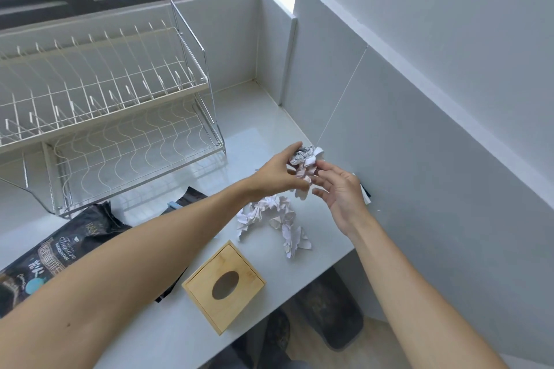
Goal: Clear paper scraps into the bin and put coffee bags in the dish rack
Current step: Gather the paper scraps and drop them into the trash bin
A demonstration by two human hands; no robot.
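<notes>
**Above the counter, both hands on a paper wad**

Between the fingers of the left hand [274, 172] sits a crumpled paper wad [304, 160], pinched and lifted off the counter [180, 329]. Just right of it, the right hand [341, 193] is spread open, fingertips touching the wad. Below both hands lie more paper scraps [275, 219]. Left of the left forearm lies a black coffee bag [57, 249], before the empty dish rack [114, 117].

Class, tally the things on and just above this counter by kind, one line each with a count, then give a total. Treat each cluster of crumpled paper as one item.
Dish rack: 1
Wooden tissue box: 1
Dark coffee bags: 2, one large, one mostly hidden behind the left arm
Crumpled paper clusters: 2, one lying on the counter, one held in the left hand
Total: 6
</notes>
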